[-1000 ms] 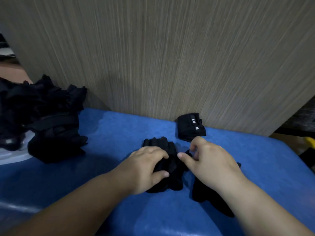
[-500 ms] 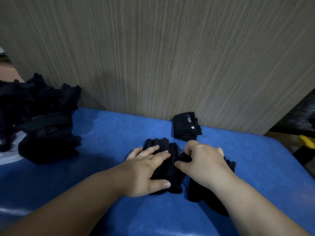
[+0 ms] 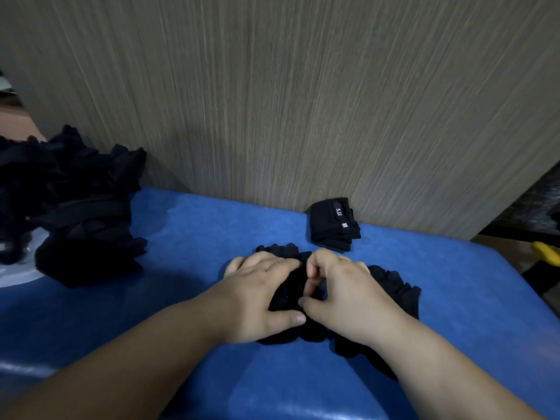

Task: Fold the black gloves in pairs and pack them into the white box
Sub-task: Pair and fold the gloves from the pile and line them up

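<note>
Mid-bench, soft black gloves (image 3: 397,286), knit and crumpled. Left hand (image 3: 257,295) presses flat on them, fingers (image 3: 272,265) straight. Right hand (image 3: 342,295) has curled fingers pinching the fabric. Bench (image 3: 212,225) is blue, padded and matte. Folded pair (image 3: 333,225) with a white label lies at the back edge. Loose glove pile (image 3: 78,213) sits at the left edge. Behind is a grey wood-grain wall panel (image 3: 303,101).

Your left hand (image 3: 257,298) lies palm down, fingers straight and close together, pressing flat on the black gloves (image 3: 397,287), with the thumb stretched out toward the right. Your right hand (image 3: 342,295) sits just beside it, knuckles up, fingers curled under, forefinger and thumb pinching the fabric. The two thumbs nearly touch. Both forearms are bare and come in from the bottom corners, converging toward the middle.
</note>
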Action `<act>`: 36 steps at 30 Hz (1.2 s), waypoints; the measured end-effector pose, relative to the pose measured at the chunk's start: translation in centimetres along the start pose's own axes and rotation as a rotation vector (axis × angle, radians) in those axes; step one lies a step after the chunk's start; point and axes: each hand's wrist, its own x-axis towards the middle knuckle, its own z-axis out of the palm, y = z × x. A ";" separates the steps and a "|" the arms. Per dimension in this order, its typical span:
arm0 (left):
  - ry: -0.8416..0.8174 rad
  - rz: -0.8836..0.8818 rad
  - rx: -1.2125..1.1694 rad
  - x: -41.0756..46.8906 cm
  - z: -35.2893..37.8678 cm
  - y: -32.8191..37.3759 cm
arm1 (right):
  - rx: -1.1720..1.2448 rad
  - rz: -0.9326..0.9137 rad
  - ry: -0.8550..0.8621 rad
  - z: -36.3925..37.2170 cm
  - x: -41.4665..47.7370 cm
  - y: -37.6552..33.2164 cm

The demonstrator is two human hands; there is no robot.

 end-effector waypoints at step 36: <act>0.295 -0.035 -0.047 1.7 1.5 2.6 | 0.681 0.731 -0.186 -7.1 -1.8 8.3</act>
